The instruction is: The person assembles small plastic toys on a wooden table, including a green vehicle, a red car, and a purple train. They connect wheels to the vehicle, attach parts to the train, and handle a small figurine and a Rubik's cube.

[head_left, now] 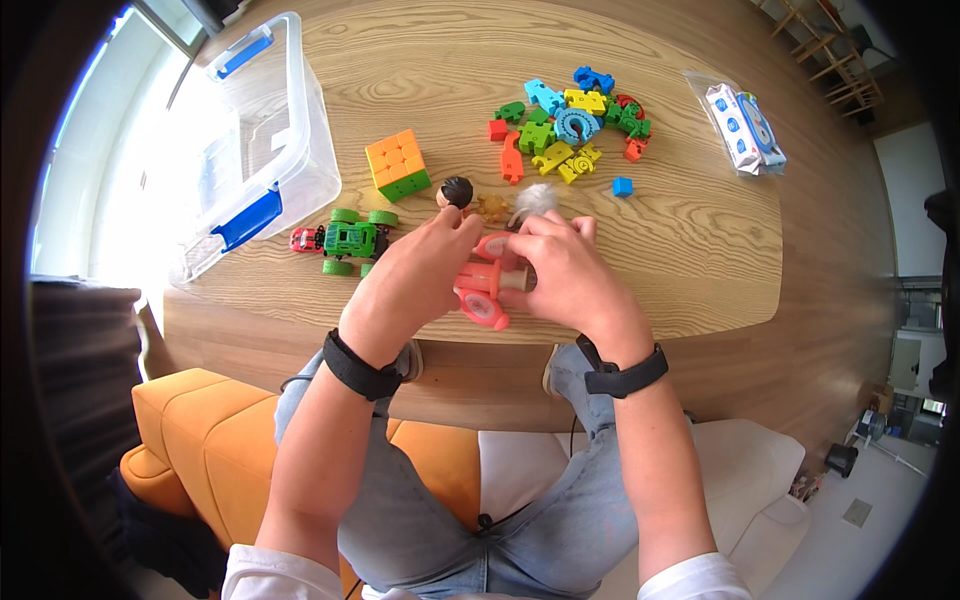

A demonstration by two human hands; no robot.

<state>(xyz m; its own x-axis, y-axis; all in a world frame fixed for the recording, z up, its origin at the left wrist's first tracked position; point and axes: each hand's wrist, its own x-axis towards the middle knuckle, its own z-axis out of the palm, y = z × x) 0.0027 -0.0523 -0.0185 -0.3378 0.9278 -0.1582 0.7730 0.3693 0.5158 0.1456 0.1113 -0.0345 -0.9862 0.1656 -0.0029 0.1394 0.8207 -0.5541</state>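
1. While both hands grip it, the pink toy (483, 290) sits at the near edge of the wooden table (700, 250), just in front of the green toy truck (352, 240); the left hand (410, 280) and right hand (565, 275) are each clamped on it from either side.
2. It looks like a fitting or twisting step (the joint itself is hidden), so the next move calls for steady opposed grips.
3. Beyond the truck, the clear storage bin (290, 150) looks empty; its inside is washed out by glare.
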